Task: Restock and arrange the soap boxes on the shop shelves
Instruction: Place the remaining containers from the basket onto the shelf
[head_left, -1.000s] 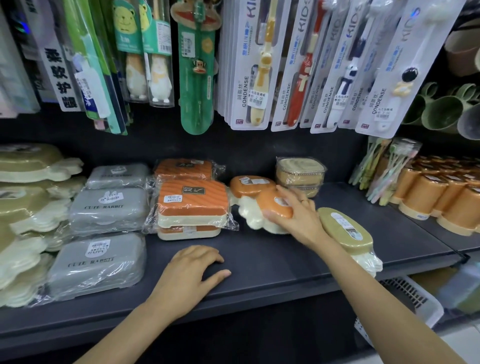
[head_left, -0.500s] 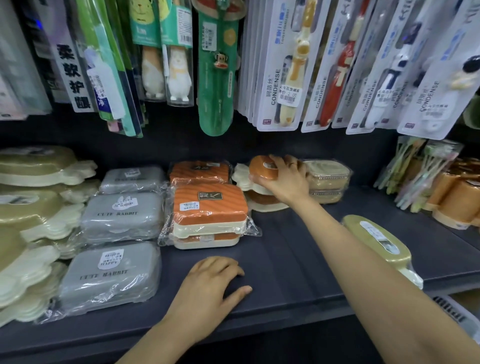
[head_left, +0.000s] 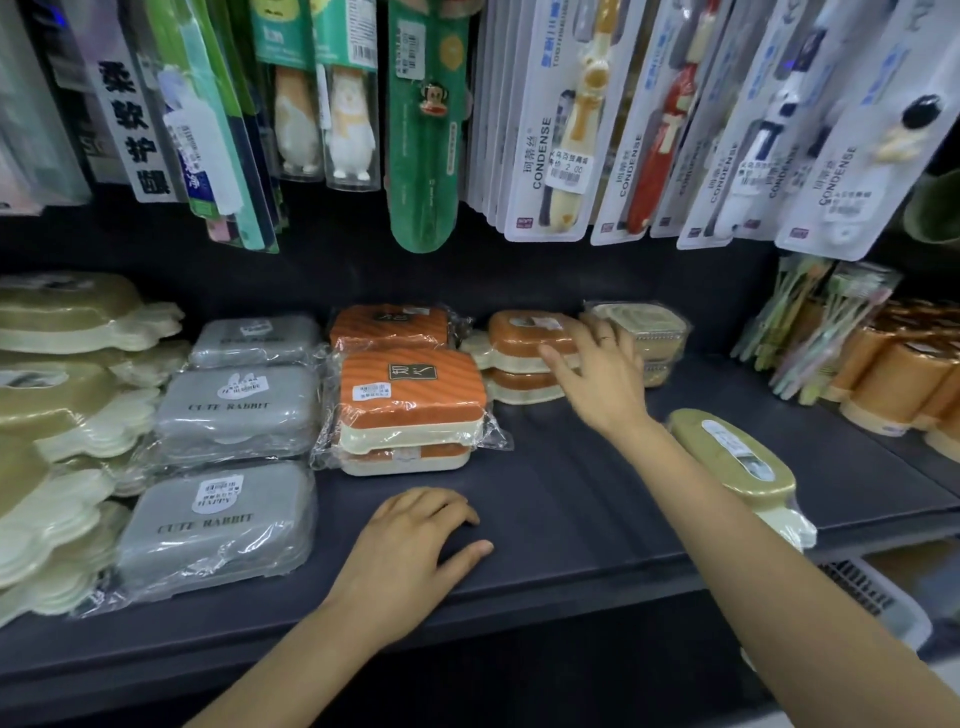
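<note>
Head view: right hand (head_left: 602, 374) touches orange soap box (head_left: 524, 335).

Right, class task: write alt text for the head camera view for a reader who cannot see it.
A person's right hand reaches with loose fingers to two stacked orange soap boxes at the back of a dark shop shelf, while the left hand rests flat near its front edge.

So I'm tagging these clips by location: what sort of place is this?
Most likely a small shop's toiletries aisle. Carded toothbrushes hang in rows, one with a price sticker; wrapped soap boxes sit stacked on a dark shelf.
</note>
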